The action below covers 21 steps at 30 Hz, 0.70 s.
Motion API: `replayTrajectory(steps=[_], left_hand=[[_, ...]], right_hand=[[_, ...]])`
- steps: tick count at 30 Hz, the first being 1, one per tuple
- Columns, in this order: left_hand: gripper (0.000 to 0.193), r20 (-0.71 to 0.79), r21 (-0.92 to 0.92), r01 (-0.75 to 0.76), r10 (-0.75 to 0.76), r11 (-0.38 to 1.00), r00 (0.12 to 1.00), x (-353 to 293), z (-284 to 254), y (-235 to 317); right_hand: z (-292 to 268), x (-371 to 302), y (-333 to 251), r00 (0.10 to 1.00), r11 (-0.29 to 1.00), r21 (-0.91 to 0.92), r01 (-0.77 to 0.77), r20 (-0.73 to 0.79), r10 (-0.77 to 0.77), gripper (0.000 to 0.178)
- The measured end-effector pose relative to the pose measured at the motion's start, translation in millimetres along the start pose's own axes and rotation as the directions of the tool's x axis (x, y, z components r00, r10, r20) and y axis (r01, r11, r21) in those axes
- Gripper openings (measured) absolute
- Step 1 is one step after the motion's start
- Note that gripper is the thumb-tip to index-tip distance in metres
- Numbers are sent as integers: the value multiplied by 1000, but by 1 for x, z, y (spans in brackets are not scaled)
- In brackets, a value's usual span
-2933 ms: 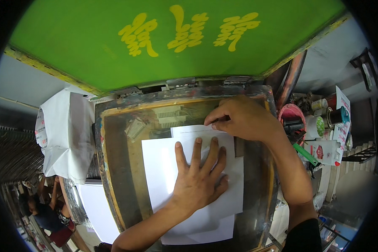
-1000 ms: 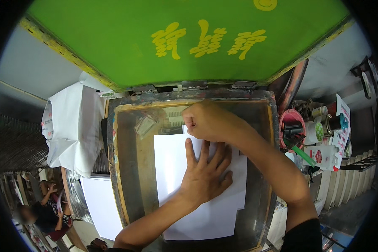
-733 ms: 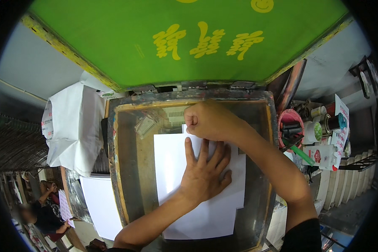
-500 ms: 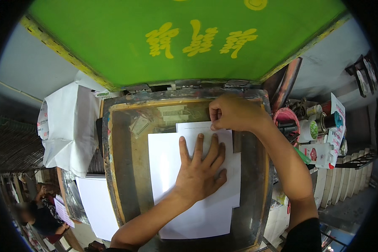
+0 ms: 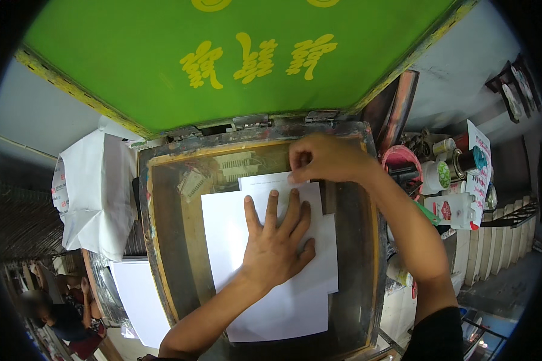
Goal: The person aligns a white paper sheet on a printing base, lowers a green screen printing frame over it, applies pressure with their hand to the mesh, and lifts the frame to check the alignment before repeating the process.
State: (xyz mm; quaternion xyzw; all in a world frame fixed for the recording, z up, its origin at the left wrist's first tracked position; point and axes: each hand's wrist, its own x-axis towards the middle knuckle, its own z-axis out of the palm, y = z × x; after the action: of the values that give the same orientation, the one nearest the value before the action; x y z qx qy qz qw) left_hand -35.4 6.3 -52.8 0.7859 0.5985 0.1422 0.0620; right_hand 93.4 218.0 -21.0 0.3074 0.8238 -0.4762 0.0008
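White paper sheets [image 5: 277, 319] lie overlapped on a framed glass tabletop [image 5: 183, 265]. My left hand [image 5: 277, 240] presses flat on the upper sheets, its fingers spread. At the top edge of the topmost sheet is my right hand [image 5: 319, 159], slightly blurred, its fingers curled and the thumb and fingertips pinched together. What sits between those fingertips is too small to make out. Behind the tabletop, a green printing screen [image 5: 162, 108] with yellow lettering stands raised on hinges [image 5: 250, 122].
On the left are a white wrapped bundle [image 5: 96, 192] and a stack of white paper [image 5: 140, 295]. A pink tub [image 5: 397, 157], cans and a white jug [image 5: 454, 209] crowd the right side. A person [image 5: 69, 319] sits at far left; stairs [image 5: 500, 246] lie at far right.
The view has tilted slightly, shifting the table and screen leftward in the picture. My hands keep nearly the same places on the sheets. The person at left no longer shows the papers held up.
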Motion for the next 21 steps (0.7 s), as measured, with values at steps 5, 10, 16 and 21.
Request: replayTrajectory(steps=[5,10,16,21], left_hand=[[68,6,2,-6,6,1000,1000,0,2,0],[68,35,4,10,-10,1000,999,1,0,1],[68,52,-6,10,-9,1000,999,2,1,1],[69,68,13,33,-34,999,997,0,-3,2]], right_hand=[[-17,-24,19,997,999,-4,46,-64,-46,21],[-17,-16,20,987,982,-94,163,3,-163,24],[-26,-4,5,991,982,-158,107,97,-92,28],[-13,24,-22,970,869,-479,123,244,-3,23]])
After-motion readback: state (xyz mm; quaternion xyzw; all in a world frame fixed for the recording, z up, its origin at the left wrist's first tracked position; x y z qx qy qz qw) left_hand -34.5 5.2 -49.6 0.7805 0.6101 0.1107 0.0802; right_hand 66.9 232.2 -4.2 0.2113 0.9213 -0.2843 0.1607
